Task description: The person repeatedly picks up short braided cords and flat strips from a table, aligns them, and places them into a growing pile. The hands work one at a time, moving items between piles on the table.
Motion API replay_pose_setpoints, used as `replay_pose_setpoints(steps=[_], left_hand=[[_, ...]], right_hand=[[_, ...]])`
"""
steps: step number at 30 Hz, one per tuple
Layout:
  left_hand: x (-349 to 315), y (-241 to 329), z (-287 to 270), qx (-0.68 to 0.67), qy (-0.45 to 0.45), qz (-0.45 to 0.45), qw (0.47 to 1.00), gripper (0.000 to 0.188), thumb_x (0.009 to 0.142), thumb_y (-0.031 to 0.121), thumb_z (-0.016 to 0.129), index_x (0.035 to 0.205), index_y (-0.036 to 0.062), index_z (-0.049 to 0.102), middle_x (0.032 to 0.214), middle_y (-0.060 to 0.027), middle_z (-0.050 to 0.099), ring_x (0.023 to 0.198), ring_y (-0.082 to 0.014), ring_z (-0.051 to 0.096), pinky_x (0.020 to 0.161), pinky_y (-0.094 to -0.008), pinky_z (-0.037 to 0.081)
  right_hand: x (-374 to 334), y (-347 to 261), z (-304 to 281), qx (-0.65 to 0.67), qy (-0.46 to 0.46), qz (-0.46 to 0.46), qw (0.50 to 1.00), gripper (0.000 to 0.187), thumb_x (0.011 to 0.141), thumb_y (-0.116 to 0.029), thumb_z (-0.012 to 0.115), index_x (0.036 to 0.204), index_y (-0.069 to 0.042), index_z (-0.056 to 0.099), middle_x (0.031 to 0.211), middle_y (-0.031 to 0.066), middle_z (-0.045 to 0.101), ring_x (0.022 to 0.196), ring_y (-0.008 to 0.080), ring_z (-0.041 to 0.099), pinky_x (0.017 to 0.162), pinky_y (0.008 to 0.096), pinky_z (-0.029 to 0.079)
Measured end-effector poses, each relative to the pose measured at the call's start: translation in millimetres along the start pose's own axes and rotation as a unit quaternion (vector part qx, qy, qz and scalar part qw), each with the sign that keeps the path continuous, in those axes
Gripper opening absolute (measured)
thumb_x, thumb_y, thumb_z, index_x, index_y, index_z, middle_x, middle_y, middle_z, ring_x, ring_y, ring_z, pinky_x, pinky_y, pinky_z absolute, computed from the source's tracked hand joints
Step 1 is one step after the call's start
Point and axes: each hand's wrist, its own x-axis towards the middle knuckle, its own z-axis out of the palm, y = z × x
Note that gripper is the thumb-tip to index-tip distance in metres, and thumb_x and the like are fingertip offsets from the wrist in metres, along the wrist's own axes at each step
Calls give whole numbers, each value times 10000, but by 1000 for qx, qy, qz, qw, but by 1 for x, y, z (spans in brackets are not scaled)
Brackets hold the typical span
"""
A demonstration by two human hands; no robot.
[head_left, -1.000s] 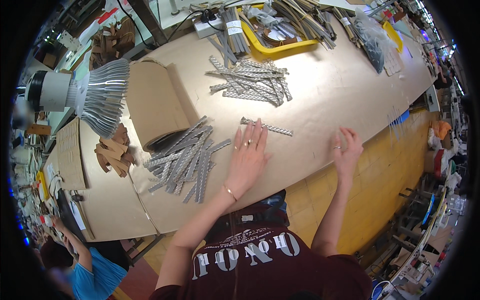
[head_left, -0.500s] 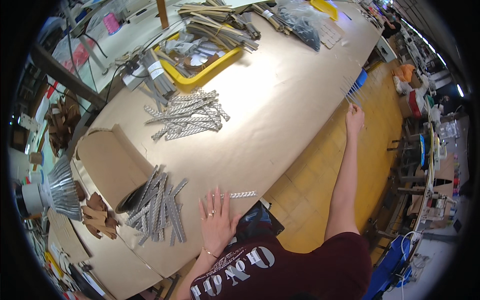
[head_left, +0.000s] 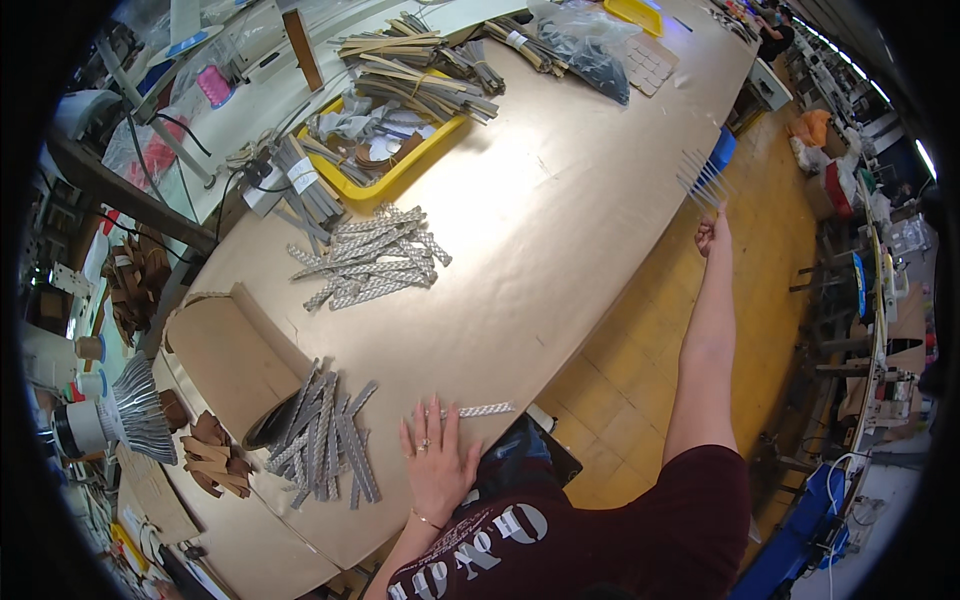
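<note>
My left hand lies flat near the table's front edge, fingers stretched. Its fingertips press on one end of a braided silvery strip, whose other end sticks out to the right. Far out to the right, beyond the table edge, my right hand is closed. From it fans a spray of several thin, pale, stiff-looking strands; whether they are rods or threads I cannot make out. Left of my left hand lies a loose pile of grey and braided strips. A second pile of braided strips rests farther back.
Paper covers the table. A cardboard holder lies at the left, beside brown strips. Behind stand a yellow tray and bundled strips. Something blue is past the table edge. Yellow floor runs alongside.
The view has tilted a little, so the table's things sit lower. My right hand has turned at the wrist, still closed on the strands. The left hand stays on the strip.
</note>
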Motion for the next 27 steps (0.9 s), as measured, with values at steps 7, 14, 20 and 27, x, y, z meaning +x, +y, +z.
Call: replay_pose_setpoints(steps=[7, 14, 20, 27], left_hand=[[0, 0, 2, -19, 13, -3, 1000, 662, 880, 341, 686, 1438, 51, 481, 1573, -190, 356, 1473, -379, 285, 1211, -541, 141], [0, 1, 2, -7, 15, -2, 1000, 661, 875, 354, 686, 1433, 59, 490, 1567, -191, 364, 1466, -380, 295, 1206, -542, 157], [0, 0, 1, -7, 13, -3, 1000, 659, 873, 351, 688, 1432, 63, 491, 1565, -188, 367, 1464, -379, 299, 1207, -542, 159], [1, 0, 0, 3, 16, -4, 1000, 637, 891, 393, 672, 1421, 74, 521, 1535, -178, 413, 1436, -371, 348, 1197, -550, 194]], right_hand=[[3, -11, 25, -52, 119, -52, 990, 465, 821, -662, 717, 766, -224, 572, 555, -109, 348, 439, 52, 295, 447, 253, 214], [51, 2, 10, -48, 126, -220, 966, 360, 870, -487, 758, 942, -134, 740, 620, -60, 542, 481, 78, 427, 469, 330, 374], [-7, -18, 33, -307, 280, -499, 760, 338, 883, -375, 745, 1001, -59, 760, 803, 134, 714, 632, 239, 648, 640, 377, 502], [-110, -29, 115, -445, 135, -705, 536, 235, 949, -264, 662, 959, -45, 745, 813, 168, 698, 770, 335, 672, 677, 417, 511]])
